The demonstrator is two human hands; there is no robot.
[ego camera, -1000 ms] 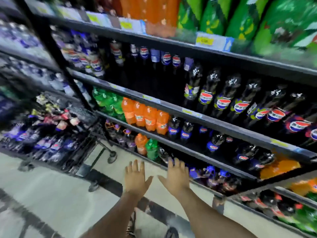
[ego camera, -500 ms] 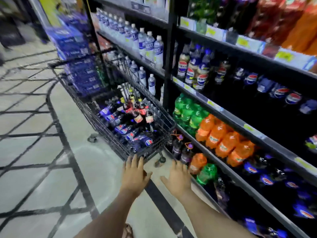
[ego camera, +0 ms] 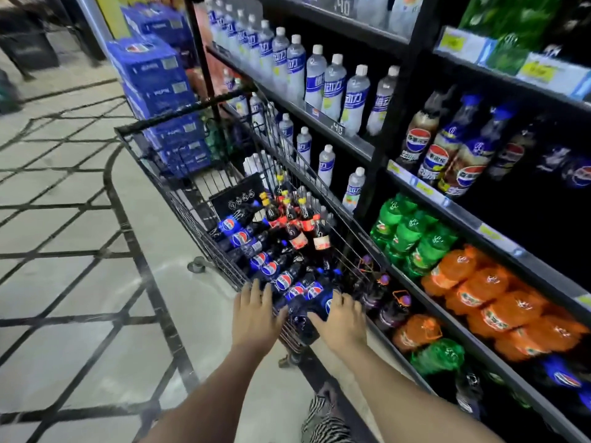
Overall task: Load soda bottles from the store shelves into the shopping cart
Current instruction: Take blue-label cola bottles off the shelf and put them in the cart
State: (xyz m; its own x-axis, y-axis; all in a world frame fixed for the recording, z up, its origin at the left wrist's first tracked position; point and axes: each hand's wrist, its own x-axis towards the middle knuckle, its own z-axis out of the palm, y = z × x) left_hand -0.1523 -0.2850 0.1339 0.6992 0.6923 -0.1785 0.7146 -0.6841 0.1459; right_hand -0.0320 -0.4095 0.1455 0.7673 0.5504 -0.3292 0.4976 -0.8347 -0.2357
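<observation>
Shopping cart (ego camera: 179, 112) stands close alongside the shelves (ego camera: 460, 214), probably to keep reaches short; soda bottles (ego camera: 283, 281) lie piled inside it; left hand (ego camera: 254, 314) flat-fingered at its near rim; right hand (ego camera: 342, 318) spread, empty, over the nearest bottle.

Left hand (ego camera: 254, 314) and right hand (ego camera: 342, 321), fingers straight, at near end of cart (ego camera: 179, 115) holding lying soda bottles (ego camera: 271, 266), just beside stocked shelves (ego camera: 463, 216).

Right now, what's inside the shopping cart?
Near end: blue-labelled cola bottles piled lying down; beyond them, red-labelled bottles with yellow caps. Whatever lies under them is covered; left hand and right hand hide the nearest edge.
</observation>
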